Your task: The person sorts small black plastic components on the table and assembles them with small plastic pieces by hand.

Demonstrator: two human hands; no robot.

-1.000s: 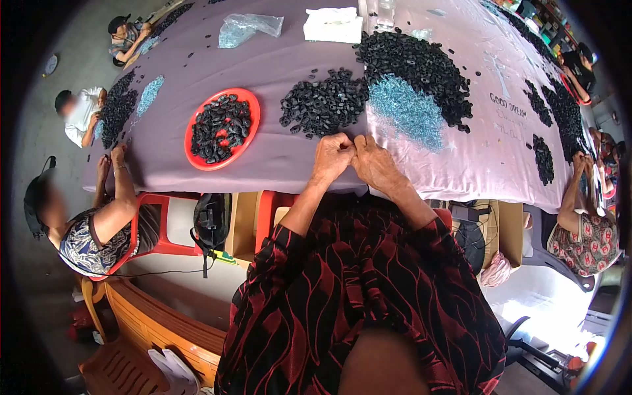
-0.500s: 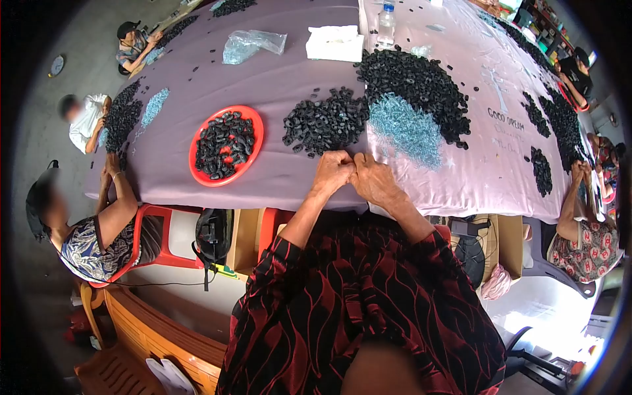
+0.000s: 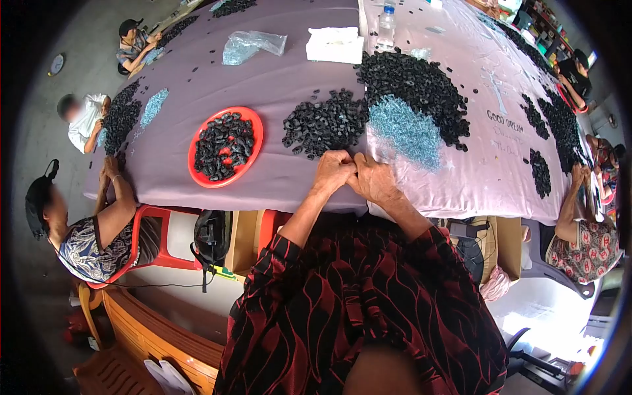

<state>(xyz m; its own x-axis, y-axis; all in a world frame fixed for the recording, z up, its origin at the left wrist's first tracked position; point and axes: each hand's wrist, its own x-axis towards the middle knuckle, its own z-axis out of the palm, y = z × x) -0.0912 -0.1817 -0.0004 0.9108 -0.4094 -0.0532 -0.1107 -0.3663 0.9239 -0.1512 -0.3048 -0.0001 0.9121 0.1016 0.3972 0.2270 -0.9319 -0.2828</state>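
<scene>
My left hand point(image 3: 334, 172) and my right hand point(image 3: 374, 176) meet at the near edge of the table, fingers closed and pressed together. Whatever they pinch is too small to make out. Just beyond my left hand lies a pile of small black pieces point(image 3: 325, 124). A heap of clear bluish pieces point(image 3: 407, 131) is beyond my right hand, against a larger black pile point(image 3: 421, 89). To the left, a red plate point(image 3: 257, 141) holds more black pieces.
A tissue box point(image 3: 334, 49), a plastic bag point(image 3: 247, 49) and a bottle point(image 3: 386, 29) stand or lie farther back on the cloth-covered table point(image 3: 296, 191). People sit at both sides, with more piles before them. A backpack point(image 3: 212, 237) is below the table edge.
The whole view has shifted, so the table and hands appear lower than a second ago. My hands remain together at the same spot, with only slight finger movement.
</scene>
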